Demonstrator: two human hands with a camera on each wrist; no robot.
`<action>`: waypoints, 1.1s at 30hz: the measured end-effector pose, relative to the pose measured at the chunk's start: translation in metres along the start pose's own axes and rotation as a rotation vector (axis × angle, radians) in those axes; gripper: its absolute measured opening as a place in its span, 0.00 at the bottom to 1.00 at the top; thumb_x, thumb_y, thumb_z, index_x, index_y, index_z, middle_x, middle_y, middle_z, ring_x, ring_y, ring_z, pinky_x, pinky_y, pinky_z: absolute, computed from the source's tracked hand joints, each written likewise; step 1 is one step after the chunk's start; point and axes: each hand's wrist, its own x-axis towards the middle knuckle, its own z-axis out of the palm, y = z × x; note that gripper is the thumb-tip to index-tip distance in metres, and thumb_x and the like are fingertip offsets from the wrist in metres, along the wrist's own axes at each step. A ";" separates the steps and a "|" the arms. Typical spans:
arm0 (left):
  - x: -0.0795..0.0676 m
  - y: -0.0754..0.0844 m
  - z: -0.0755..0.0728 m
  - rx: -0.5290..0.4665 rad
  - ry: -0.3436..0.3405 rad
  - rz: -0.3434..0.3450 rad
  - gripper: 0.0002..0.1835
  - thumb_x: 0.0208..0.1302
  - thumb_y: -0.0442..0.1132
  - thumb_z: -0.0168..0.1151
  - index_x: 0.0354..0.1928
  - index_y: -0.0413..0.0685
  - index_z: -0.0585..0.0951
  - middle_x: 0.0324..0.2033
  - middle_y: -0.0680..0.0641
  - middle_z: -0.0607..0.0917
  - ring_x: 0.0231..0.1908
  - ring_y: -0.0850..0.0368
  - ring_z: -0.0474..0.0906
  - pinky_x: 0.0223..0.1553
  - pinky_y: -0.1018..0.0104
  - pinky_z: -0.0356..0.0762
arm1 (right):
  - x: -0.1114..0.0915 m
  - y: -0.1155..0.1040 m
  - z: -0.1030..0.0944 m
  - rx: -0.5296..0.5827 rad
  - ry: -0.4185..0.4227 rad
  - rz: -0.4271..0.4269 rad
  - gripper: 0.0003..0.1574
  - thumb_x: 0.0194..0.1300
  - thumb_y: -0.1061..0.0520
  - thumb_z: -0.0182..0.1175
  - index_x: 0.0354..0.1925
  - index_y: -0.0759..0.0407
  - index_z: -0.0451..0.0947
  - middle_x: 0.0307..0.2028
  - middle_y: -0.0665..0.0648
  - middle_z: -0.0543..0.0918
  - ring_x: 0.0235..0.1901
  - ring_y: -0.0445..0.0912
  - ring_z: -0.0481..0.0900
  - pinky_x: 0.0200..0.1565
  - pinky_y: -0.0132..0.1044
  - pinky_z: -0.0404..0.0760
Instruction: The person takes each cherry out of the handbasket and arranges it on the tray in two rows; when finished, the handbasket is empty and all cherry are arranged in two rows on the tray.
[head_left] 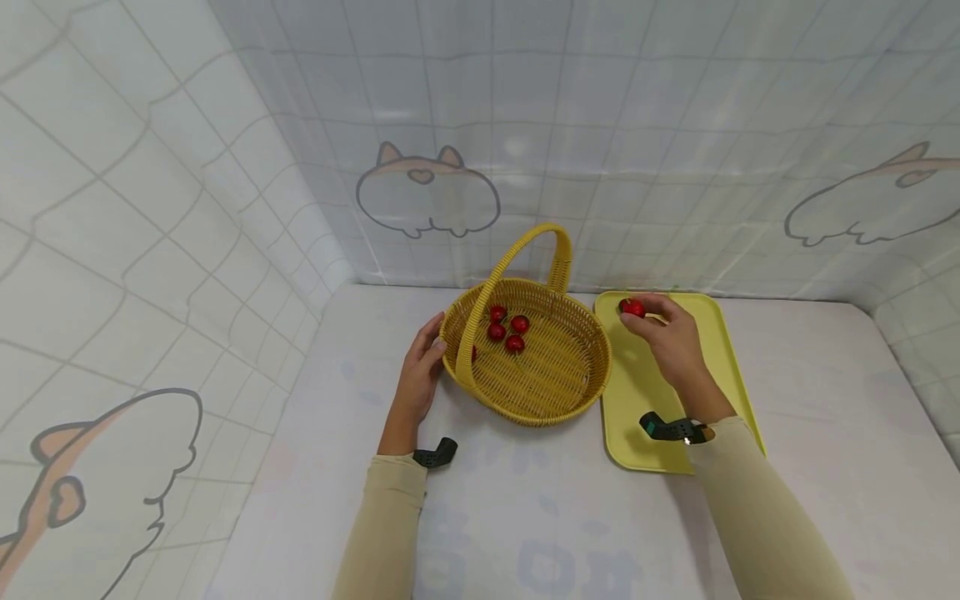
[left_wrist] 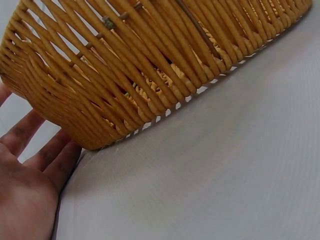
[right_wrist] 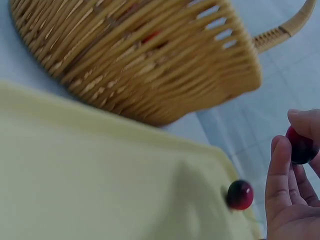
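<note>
Nearest the viewpoint, my light sleeves [head_left: 390, 525] are extending over a white table [head_left: 300, 500]. Blue-grey marks [head_left: 555, 568] are showing on its near surface; they are too faint for me to read. A black device [head_left: 437, 452] is sitting at my left wrist; a 2nd black device [head_left: 663, 427], bearing a small green patch, is sitting at my right wrist.

My left hand [head_left: 422, 367] is touching the outer left side of a yellow wicker basket [head_left: 555, 379]; its fingers are lying extended, unclenched. The basket is standing upright, its handle [head_left: 491, 292] arching over the left part. Inside, 5 red fruits [head_left: 514, 343] are showing, 1 partly hidden by the handle.

Right of the basket, a yellow tray [head_left: 630, 417] is lying on the table. At its far end, my right hand [head_left: 671, 337] is pinching 1 red fruit [right_wrist: 302, 148] between thumb and fingers. Another fruit [right_wrist: 240, 195] is resting on the tray near a far corner.

Behind, a grid-patterned wall covering [head_left: 645, 167] is displaying outlined cartoon animals [head_left: 427, 196].
</note>
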 end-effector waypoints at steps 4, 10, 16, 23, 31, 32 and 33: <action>0.000 0.000 -0.001 -0.005 -0.004 0.000 0.27 0.78 0.44 0.54 0.76 0.60 0.67 0.73 0.52 0.67 0.75 0.56 0.61 0.68 0.67 0.67 | 0.002 0.008 -0.003 -0.038 0.025 0.011 0.28 0.64 0.56 0.72 0.57 0.64 0.74 0.48 0.49 0.76 0.44 0.38 0.81 0.44 0.28 0.84; 0.001 0.000 0.000 -0.009 -0.007 0.002 0.27 0.78 0.44 0.54 0.76 0.59 0.66 0.73 0.51 0.67 0.74 0.55 0.62 0.67 0.68 0.68 | 0.010 0.025 -0.010 -0.104 0.029 0.049 0.31 0.63 0.52 0.73 0.57 0.62 0.74 0.48 0.47 0.77 0.40 0.36 0.83 0.43 0.32 0.86; 0.000 0.001 0.000 0.003 -0.004 -0.009 0.27 0.79 0.43 0.52 0.77 0.58 0.66 0.75 0.51 0.66 0.75 0.55 0.61 0.68 0.66 0.66 | 0.011 0.032 -0.014 -0.175 0.042 0.090 0.31 0.62 0.46 0.73 0.56 0.58 0.76 0.45 0.46 0.79 0.37 0.40 0.83 0.36 0.31 0.84; -0.002 0.003 0.002 0.014 0.000 -0.007 0.27 0.79 0.43 0.51 0.77 0.59 0.66 0.75 0.51 0.66 0.75 0.55 0.60 0.70 0.61 0.64 | 0.016 0.043 -0.016 -0.269 0.056 0.126 0.31 0.60 0.39 0.74 0.54 0.53 0.79 0.42 0.44 0.81 0.35 0.37 0.81 0.34 0.30 0.82; -0.002 0.004 0.002 0.007 0.004 -0.011 0.27 0.78 0.44 0.53 0.76 0.60 0.66 0.74 0.53 0.67 0.75 0.56 0.61 0.74 0.55 0.61 | 0.019 0.046 -0.017 -0.325 0.051 0.108 0.33 0.62 0.41 0.73 0.56 0.57 0.75 0.48 0.53 0.81 0.35 0.38 0.82 0.33 0.30 0.82; -0.002 0.004 0.002 0.005 0.004 -0.011 0.27 0.78 0.44 0.53 0.76 0.60 0.66 0.74 0.53 0.67 0.75 0.56 0.61 0.73 0.56 0.62 | 0.019 0.046 -0.017 -0.338 0.052 0.106 0.34 0.61 0.41 0.73 0.57 0.57 0.75 0.49 0.55 0.81 0.35 0.38 0.81 0.34 0.30 0.82; -0.002 0.004 0.002 0.003 0.004 -0.011 0.27 0.78 0.44 0.53 0.76 0.60 0.66 0.74 0.53 0.67 0.75 0.56 0.61 0.73 0.57 0.62 | 0.019 0.046 -0.017 -0.348 0.053 0.105 0.35 0.61 0.40 0.73 0.57 0.58 0.75 0.50 0.56 0.81 0.35 0.38 0.81 0.34 0.29 0.82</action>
